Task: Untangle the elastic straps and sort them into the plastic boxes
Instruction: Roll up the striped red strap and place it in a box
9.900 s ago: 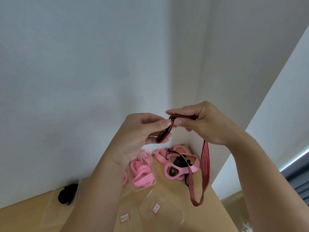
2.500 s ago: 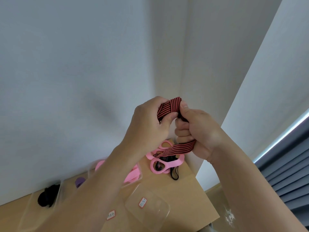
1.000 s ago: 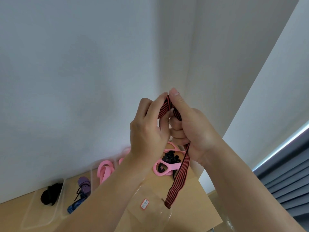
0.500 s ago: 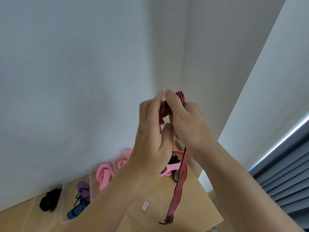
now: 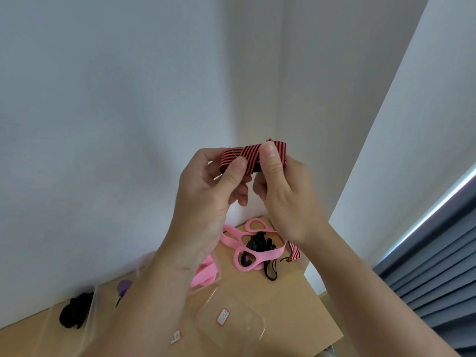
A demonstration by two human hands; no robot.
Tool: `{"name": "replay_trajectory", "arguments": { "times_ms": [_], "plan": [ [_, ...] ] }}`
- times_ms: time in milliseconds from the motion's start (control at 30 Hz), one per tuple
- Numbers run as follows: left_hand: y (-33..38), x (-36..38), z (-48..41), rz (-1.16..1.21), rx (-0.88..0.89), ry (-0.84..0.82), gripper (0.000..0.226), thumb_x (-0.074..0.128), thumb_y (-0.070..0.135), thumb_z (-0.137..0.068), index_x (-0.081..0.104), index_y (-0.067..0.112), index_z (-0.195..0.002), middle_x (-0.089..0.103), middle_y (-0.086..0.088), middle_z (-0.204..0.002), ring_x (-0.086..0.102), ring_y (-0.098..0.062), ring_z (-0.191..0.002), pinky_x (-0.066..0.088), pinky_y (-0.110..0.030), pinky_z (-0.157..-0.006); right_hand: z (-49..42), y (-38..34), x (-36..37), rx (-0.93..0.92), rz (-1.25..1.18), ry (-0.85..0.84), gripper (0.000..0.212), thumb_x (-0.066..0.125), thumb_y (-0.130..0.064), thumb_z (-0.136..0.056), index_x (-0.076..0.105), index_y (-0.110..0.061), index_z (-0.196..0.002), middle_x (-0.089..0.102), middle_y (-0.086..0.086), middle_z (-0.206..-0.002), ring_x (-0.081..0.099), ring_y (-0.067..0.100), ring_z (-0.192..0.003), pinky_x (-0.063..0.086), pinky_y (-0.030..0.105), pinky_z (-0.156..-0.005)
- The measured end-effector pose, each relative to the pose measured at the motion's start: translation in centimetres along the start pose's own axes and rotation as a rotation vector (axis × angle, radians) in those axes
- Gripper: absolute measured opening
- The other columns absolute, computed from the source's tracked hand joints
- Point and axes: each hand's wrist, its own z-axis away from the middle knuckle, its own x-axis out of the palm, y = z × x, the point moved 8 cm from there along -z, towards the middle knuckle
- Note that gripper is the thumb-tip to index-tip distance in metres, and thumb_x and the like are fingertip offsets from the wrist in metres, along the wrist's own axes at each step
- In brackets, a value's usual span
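Mid-frame, left hand [image 5: 206,191] and right hand [image 5: 283,191] are close together, each pinching the red-and-black striped strap [image 5: 247,157]. At the lower centre a clear plastic box [image 5: 231,320] sits on the table [image 5: 296,305], near the pink straps [image 5: 247,243].

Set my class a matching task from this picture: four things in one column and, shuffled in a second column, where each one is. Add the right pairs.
Things
1. red-and-black striped elastic strap
2. black strap bundle
3. pink elastic loops tangled with black straps
4. clear rounded plastic box with a red-edged label

Places
A. loose on the wooden table, by the wall corner
B. pinched between the left hand and the right hand
C. inside the leftmost clear box
D. on the table, no strap seen in it

Pairs: 1-B, 2-C, 3-A, 4-D
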Motion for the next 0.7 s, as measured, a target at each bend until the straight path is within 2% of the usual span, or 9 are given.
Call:
{"name": "replay_trajectory", "arguments": {
  "times_ms": [100, 167, 300, 333, 400, 467, 533, 600, 700],
  "plan": [
    [1.0, 0.5, 0.3, -0.188, 0.181, 0.04, 0.016, 0.067, 0.02, -0.091, 0.056, 0.014, -0.102, 0.07, -0.004, -0.086, 0.061, -0.019, -0.062, 0.05, -0.028, -0.056, 0.4, 0.7, 0.3, 0.127, -0.2, -0.031, 0.066, 0.031, -0.056, -0.1, 0.046, -0.007, -0.058, 0.048, -0.001, -0.047, 0.041, 0.004, -0.039, 0.033, 0.013, -0.044],
    [1.4, 0.8, 0.3, -0.265, 0.275, 0.05, 0.015, 0.067, 0.018, -0.093, 0.054, 0.021, -0.102, 0.069, 0.0, -0.089, 0.062, -0.017, -0.064, 0.051, -0.027, -0.058, 0.7, 1.0, 0.5, 0.216, -0.305, -0.051, 0.069, 0.031, -0.063, -0.092, 0.048, -0.007, -0.055, 0.051, 0.003, -0.048, 0.038, 0.004, -0.036, 0.029, 0.013, -0.04],
    [1.9, 1.2, 0.5, -0.403, 0.447, 0.054, 0.024, 0.068, 0.017, -0.094, 0.052, 0.033, -0.104, 0.066, 0.015, -0.091, 0.068, -0.015, -0.08, 0.053, -0.028, -0.07, 1.3, 2.3, 0.7, 0.364, -0.397, -0.071, 0.075, 0.026, -0.066, -0.099, 0.049, -0.012, -0.052, 0.044, 0.007, -0.049, 0.025, 0.011, -0.04, 0.017, 0.025, -0.046],
    [2.0, 1.3, 0.7, -0.442, 0.493, 0.057, 0.024, 0.068, 0.017, -0.094, 0.053, 0.032, -0.104, 0.066, 0.018, -0.091, 0.068, -0.015, -0.082, 0.053, -0.027, -0.073, 1.4, 2.5, 0.7, 0.386, -0.396, -0.076, 0.077, 0.024, -0.069, -0.098, 0.049, -0.012, -0.052, 0.039, 0.013, -0.052, 0.022, 0.014, -0.042, 0.015, 0.03, -0.049],
    [2.4, 1.5, 1.1, -0.524, 0.601, 0.069, 0.025, 0.069, 0.012, -0.093, 0.054, 0.024, -0.109, 0.063, 0.02, -0.093, 0.067, -0.012, -0.084, 0.053, -0.025, -0.075, 1.5, 2.7, 0.7, 0.418, -0.402, -0.097, 0.083, 0.024, -0.078, -0.09, 0.052, -0.008, -0.056, 0.035, 0.014, -0.057, 0.018, 0.016, -0.045, 0.013, 0.035, -0.051],
    [3.0, 1.7, 1.5, -0.632, 0.744, 0.071, 0.027, 0.069, 0.001, -0.092, 0.054, 0.014, -0.111, 0.063, 0.007, -0.098, 0.065, -0.017, -0.086, 0.053, -0.027, -0.075, 1.5, 2.8, 0.8, 0.463, -0.436, -0.146, 0.089, 0.024, -0.086, -0.083, 0.06, -0.007, -0.062, 0.038, 0.007, -0.051, 0.017, 0.015, -0.044, 0.015, 0.029, -0.047],
    [3.7, 2.2, 2.2, -0.772, 0.922, 0.056, 0.029, 0.068, -0.009, -0.089, 0.055, 0.009, -0.108, 0.065, -0.007, -0.1, 0.065, -0.022, -0.09, 0.053, -0.025, -0.076, 1.5, 2.8, 1.0, 0.534, -0.454, -0.191, 0.081, 0.029, -0.087, -0.085, 0.061, -0.019, -0.056, 0.042, -0.001, -0.049, 0.018, 0.014, -0.042, 0.019, 0.024, -0.043],
    [4.0, 2.7, 2.6, -0.885, 1.041, 0.027, 0.031, 0.065, -0.015, -0.088, 0.057, 0.007, -0.108, 0.068, -0.017, -0.102, 0.066, -0.027, -0.093, 0.055, -0.027, -0.077, 1.5, 3.0, 1.1, 0.604, -0.489, -0.194, 0.069, 0.037, -0.075, -0.092, 0.058, -0.017, -0.062, 0.042, -0.001, -0.051, 0.018, 0.013, -0.043, 0.02, 0.023, -0.04],
    [4.1, 2.8, 2.4, -0.906, 1.023, -0.047, 0.03, 0.062, -0.016, -0.088, 0.059, 0.007, -0.107, 0.069, -0.019, -0.105, 0.067, -0.031, -0.096, 0.055, -0.032, -0.08, 1.5, 3.0, 1.4, 0.639, -0.565, -0.191, 0.053, 0.038, -0.056, -0.098, 0.056, -0.018, -0.066, 0.035, -0.001, -0.053, 0.016, 0.014, -0.046, 0.019, 0.022, -0.038]
  ]
}}
